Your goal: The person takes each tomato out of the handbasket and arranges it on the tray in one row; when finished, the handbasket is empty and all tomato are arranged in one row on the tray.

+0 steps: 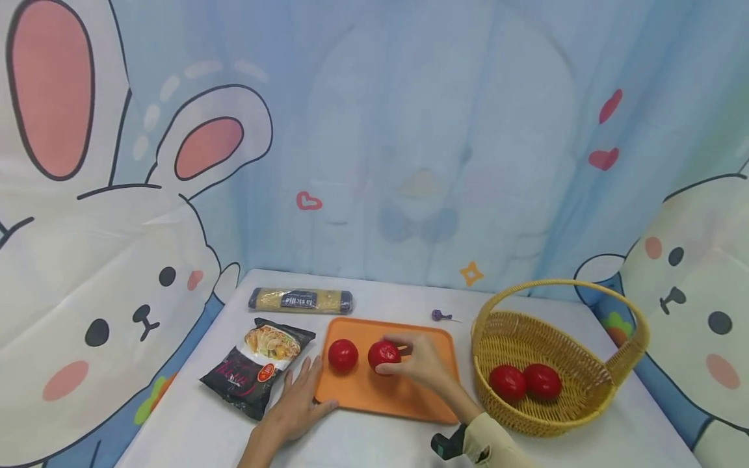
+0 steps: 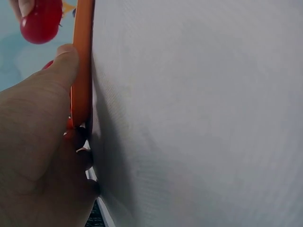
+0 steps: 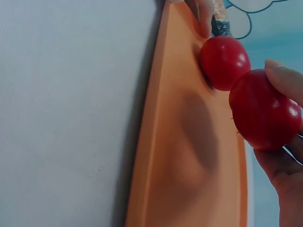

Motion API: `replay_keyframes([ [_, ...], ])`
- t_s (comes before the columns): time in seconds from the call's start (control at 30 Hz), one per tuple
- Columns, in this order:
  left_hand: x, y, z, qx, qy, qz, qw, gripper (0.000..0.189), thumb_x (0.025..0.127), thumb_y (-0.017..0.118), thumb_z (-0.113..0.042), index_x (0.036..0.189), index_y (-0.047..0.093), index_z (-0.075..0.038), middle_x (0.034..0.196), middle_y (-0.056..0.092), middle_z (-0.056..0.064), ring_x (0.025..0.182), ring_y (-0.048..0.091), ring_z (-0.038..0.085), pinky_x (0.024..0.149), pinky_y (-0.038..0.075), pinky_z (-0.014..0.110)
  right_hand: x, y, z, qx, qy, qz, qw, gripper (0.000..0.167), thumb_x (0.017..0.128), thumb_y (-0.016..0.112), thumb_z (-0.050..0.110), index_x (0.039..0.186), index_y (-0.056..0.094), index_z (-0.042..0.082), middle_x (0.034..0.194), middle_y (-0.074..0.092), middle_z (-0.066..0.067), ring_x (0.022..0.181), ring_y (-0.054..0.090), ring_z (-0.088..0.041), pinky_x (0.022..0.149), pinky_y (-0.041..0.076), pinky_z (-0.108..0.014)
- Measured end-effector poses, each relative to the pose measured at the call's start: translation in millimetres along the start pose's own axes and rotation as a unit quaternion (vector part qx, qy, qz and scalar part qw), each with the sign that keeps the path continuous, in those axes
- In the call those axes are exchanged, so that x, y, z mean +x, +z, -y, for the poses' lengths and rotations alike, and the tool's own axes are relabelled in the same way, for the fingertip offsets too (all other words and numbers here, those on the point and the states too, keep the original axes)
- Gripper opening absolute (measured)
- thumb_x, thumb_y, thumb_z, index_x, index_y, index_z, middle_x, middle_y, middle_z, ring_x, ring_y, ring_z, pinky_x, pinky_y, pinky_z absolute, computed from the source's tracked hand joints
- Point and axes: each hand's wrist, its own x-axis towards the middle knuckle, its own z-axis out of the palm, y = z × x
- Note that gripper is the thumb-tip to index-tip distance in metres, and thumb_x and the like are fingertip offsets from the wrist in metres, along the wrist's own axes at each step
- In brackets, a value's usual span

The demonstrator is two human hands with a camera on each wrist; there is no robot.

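My right hand [image 1: 426, 364] pinches a red tomato [image 1: 383, 357] between thumb and fingers over the orange tray [image 1: 365, 395]. In the right wrist view this held tomato [image 3: 263, 111] hangs clear of the tray, and a shadow falls on the tray floor. A second tomato [image 1: 342, 355] sits on the tray's left part. My left hand [image 1: 295, 404] rests at the tray's near left corner with fingers extended. Seen from the left wrist, its thumb [image 2: 66, 64] lies against the tray's side wall [image 2: 83, 71].
To the right stands a yellow wicker basket [image 1: 535, 422] with a tall handle, holding two tomatoes [image 1: 542, 381]. A black noodle packet [image 1: 248, 374] lies beside the left hand. Behind the tray are a pasta packet [image 1: 301, 301] and a small purple lollipop [image 1: 439, 316].
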Motion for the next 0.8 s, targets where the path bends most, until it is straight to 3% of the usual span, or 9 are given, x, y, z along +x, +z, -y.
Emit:
replay_keyframes([
  [0.23, -1.1, 1.7, -0.6, -0.003, -0.006, -0.001, 1.0000, 0.097, 0.099, 0.077, -0.045, 0.167, 0.029, 0.006, 0.175, 0.028, 0.025, 0.164, 0.015, 0.047, 0.131, 0.004, 0.071, 3.8, 14, -6, 0.011, 0.017, 0.001, 0.9998, 0.059, 0.077, 0.100, 0.021, 0.128, 0.078, 0.003, 0.123, 0.078, -0.015, 0.100, 0.079, -0.030, 0.087, 0.068, -0.040],
  [0.43, -2.4, 2.7, 0.5, -0.006, 0.012, -0.011, 0.9999, 0.096, 0.099, 0.077, -0.045, 0.166, 0.031, 0.007, 0.174, 0.029, 0.027, 0.163, 0.016, 0.048, 0.130, 0.006, 0.072, 8.1, 23, -11, 0.034, 0.031, 0.002, 0.9989, 0.059, 0.078, 0.099, 0.016, 0.129, 0.076, -0.001, 0.125, 0.077, -0.020, 0.102, 0.079, -0.034, 0.091, 0.067, -0.043],
  [0.8, -1.6, 3.0, 1.5, -0.009, 0.005, -0.007, 0.9999, 0.096, 0.100, 0.076, -0.046, 0.166, 0.030, 0.005, 0.174, 0.028, 0.026, 0.164, 0.015, 0.048, 0.130, 0.005, 0.072, 13.4, 31, -20, 0.039, 0.039, -0.005, 0.9985, 0.062, 0.084, 0.096, 0.021, 0.137, 0.072, -0.003, 0.129, 0.076, -0.019, 0.109, 0.077, -0.035, 0.095, 0.065, -0.046],
])
